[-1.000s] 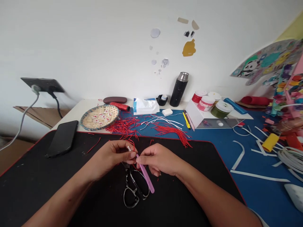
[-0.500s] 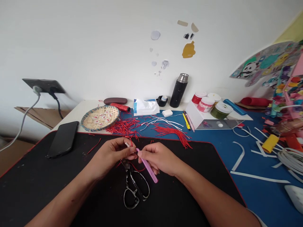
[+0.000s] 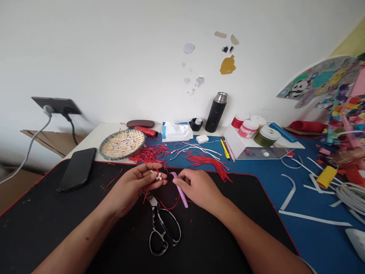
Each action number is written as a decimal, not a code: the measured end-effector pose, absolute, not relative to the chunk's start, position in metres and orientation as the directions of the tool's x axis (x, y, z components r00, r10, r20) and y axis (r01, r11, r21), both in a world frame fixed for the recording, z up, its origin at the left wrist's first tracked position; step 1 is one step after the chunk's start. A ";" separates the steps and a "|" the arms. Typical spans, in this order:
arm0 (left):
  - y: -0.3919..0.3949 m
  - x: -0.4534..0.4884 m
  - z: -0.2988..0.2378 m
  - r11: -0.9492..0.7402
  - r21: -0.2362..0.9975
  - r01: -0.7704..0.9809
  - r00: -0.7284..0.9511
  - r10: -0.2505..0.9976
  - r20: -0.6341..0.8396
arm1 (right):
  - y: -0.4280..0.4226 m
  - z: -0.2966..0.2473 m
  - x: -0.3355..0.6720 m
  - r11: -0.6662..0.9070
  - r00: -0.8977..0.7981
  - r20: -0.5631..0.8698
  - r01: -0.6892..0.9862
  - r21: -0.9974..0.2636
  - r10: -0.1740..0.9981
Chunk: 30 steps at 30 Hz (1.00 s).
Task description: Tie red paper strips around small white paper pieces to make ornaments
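Between the thumb and fingers of my left hand [image 3: 142, 179] is a small knotted piece of white and red cord [image 3: 158, 176], its red end hanging down. My right hand [image 3: 199, 186] grips pink tweezers [image 3: 181, 192], whose curved tip points toward the knotted piece but stands apart from it. Below both hands, scissors [image 3: 163, 228] with worn black handles lie on the black mat [image 3: 216, 236]; my left fingers hang over their blade end. A loose red thread curves across the mat beside them.
A woven basket [image 3: 104, 153] with small pieces, a heap of red cords [image 3: 151, 154], white cords [image 3: 196, 148] and a red bundle [image 3: 211, 163] lie behind my hands. A phone [image 3: 76, 169] rests at left. A black flask [image 3: 216, 114] and paint jars [image 3: 267, 136] stand at the back.
My right hand has drawn the tweezers away to the right from my left hand. My left fingers have spread somewhat, showing the knotted piece. The view has tilted up slightly.
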<state>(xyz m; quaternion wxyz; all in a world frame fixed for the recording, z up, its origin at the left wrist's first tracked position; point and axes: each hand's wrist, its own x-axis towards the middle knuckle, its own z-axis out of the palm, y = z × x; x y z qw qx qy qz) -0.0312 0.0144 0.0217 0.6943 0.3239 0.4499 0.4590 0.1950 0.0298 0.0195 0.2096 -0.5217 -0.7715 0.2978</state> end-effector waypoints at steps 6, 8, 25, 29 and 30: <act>0.014 -0.030 0.021 0.332 0.917 -0.221 0.171 0.939 -0.299 | 0.031 0.017 0.195 0.220 -0.369 0.006 0.541 -0.812 0.929; 0.012 -0.029 0.021 0.296 0.942 -0.160 0.178 0.947 -0.267 | 0.029 0.016 0.193 0.138 -0.411 -0.055 0.426 -0.894 0.910; 0.009 -0.024 0.021 0.251 0.968 0.015 0.323 0.915 -0.242 | 0.024 0.016 0.187 0.009 -0.430 -0.109 0.264 -0.965 0.896; 0.007 -0.022 0.021 0.245 0.966 0.086 0.375 0.890 -0.260 | 0.024 0.017 0.187 0.005 -0.422 -0.110 0.262 -0.965 0.900; 0.007 -0.021 0.021 0.241 0.965 0.102 0.367 0.893 -0.262 | 0.023 0.017 0.187 0.008 -0.426 -0.108 0.261 -0.965 0.898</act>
